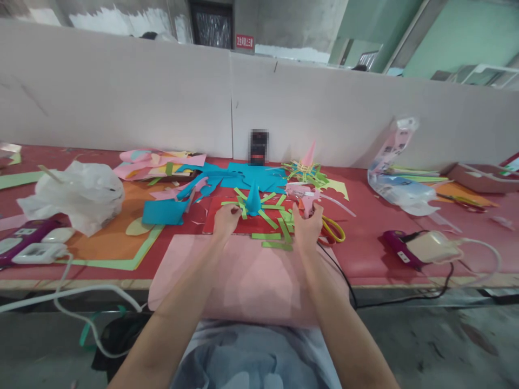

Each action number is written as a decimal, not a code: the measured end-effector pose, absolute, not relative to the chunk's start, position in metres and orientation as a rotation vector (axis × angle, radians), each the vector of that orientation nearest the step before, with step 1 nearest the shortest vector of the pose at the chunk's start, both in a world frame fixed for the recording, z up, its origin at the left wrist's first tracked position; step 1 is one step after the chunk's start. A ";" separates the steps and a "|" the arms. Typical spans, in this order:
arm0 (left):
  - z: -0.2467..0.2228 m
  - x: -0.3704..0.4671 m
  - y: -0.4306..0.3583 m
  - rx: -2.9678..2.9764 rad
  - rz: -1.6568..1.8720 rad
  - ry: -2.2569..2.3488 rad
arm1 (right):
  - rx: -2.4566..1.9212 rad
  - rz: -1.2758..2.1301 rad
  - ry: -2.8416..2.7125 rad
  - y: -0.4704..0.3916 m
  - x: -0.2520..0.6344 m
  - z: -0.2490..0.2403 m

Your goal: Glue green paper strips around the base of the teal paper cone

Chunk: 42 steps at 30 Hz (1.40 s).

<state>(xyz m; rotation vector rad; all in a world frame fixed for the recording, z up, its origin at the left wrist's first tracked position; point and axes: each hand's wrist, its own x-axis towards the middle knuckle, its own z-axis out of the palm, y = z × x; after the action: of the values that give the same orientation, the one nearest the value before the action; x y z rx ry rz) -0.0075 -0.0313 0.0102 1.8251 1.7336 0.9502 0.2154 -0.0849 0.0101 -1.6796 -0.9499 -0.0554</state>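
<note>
A blue paper cone [253,201] stands upright on a red board [213,220], with green paper strips [267,219] spread around its base. My left hand [227,219] is at the cone's left side, fingers pinched together by the strips; what they hold, if anything, is too small to make out. To the right of the strips, my right hand [308,221] is wrapped round a pink glue gun [310,201]. Loose green strips [277,246] lie near the board's front edge, partly over a pink sheet [251,275].
Behind stands a pink cone with strips [308,156]. Yellow-handled scissors [334,231] lie beside my right hand. Power strips [399,251] and cables are at both sides. A plastic bag [81,192] and colored paper [109,232] lie left. A white partition [162,102] rises behind.
</note>
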 end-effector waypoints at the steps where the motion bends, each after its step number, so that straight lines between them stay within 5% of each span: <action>1: 0.011 -0.007 -0.031 1.826 0.958 1.727 | -1.716 -0.071 -0.920 -0.084 0.219 0.010; 15: 0.014 -0.006 -0.035 1.789 1.056 1.670 | -2.178 -0.276 -0.958 -0.082 0.242 0.001; 22: 0.018 0.003 -0.035 1.758 1.217 1.390 | -1.741 -0.418 -1.110 -0.087 0.232 0.012; 30: 0.023 0.015 -0.041 1.747 1.130 1.185 | -1.362 0.546 -1.575 -0.091 0.186 0.011; 42: 0.018 0.019 -0.044 1.830 1.031 1.020 | -1.242 0.664 -1.690 -0.089 0.184 0.009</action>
<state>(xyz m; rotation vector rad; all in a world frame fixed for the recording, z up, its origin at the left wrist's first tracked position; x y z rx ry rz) 0.0186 -0.0443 0.0181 1.8301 1.0199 1.0308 0.1838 -0.0888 0.0090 -1.2422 -1.6903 0.6642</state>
